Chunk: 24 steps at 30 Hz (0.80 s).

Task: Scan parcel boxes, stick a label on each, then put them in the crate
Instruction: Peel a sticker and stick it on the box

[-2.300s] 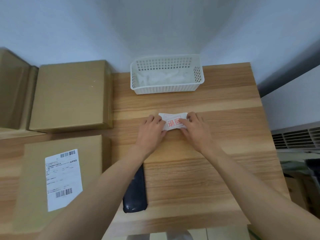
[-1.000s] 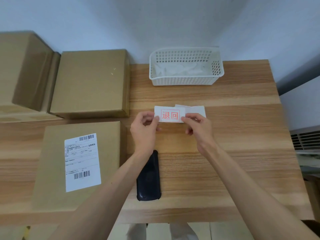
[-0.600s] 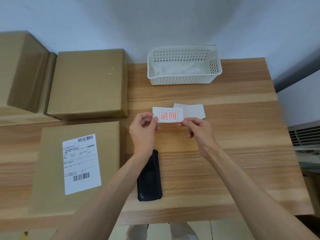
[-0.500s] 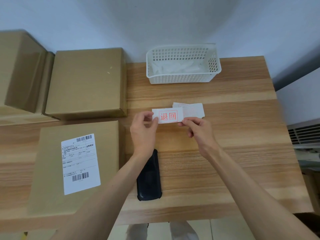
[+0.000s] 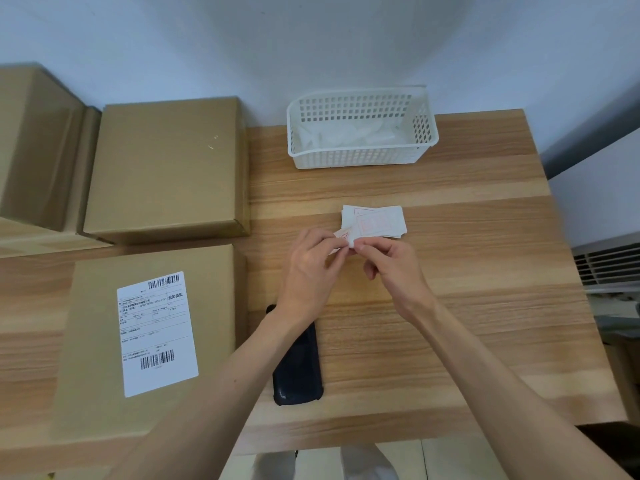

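Evidently both hands, left hand (image 5: 311,261) and right hand (image 5: 391,263), pinch one label (image 5: 343,237) near the stack (image 5: 375,221), likely peeling it for the near-left parcel box (image 5: 104,341).

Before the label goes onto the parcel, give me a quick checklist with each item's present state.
1. Label held: ok, left hand and right hand both pinch it above the table.
2. Backing peeled off: cannot tell, fingers cover it.
3. Target box within reach: ok, it lies left of the hands, shipping label facing up.
4. Bare cardboard for sticking: ok.
5. Scanner parked: ok, it lies under the left forearm.
6. Spare labels: ok, stacked beyond the hands.
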Tool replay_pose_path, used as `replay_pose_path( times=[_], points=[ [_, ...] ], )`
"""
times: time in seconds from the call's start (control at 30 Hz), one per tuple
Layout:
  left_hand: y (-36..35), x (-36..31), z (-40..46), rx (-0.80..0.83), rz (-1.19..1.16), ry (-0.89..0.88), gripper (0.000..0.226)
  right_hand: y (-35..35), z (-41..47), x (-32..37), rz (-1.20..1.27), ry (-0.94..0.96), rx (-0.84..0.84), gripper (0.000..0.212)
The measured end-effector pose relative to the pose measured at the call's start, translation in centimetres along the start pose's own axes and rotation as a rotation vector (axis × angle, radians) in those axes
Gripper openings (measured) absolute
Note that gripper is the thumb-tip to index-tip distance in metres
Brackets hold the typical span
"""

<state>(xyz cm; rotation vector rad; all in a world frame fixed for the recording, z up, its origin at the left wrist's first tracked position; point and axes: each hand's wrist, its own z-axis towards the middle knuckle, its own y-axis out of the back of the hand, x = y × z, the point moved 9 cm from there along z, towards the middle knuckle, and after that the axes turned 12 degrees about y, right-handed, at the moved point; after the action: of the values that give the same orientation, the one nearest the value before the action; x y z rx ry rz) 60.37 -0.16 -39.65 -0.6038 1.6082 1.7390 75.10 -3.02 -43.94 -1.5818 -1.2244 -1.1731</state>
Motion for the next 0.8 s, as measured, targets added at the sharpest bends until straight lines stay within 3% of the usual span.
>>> replay_pose_path(
  times=[0.4, 0.67, 0.8],
  points=[
    [0.04, 0.30, 0.24, -0.005, 0.032, 0.009, 0.013, -0.39, 0.17, 0.85, -0.029, 0.053, 0.015, 0.013],
    [-0.15, 0.32, 0.28, 0.014, 0.063, 0.006, 0.018, -0.31, 0.33, 0.74, -0.097, 0.057, 0.033, 0.013],
    [-0.23, 0.03, 0.41, 0.025, 0.077, -0.018, 0.032, -0.44, 0.38, 1.03, -0.128, 0.093, 0.036, 0.016]
  ],
)
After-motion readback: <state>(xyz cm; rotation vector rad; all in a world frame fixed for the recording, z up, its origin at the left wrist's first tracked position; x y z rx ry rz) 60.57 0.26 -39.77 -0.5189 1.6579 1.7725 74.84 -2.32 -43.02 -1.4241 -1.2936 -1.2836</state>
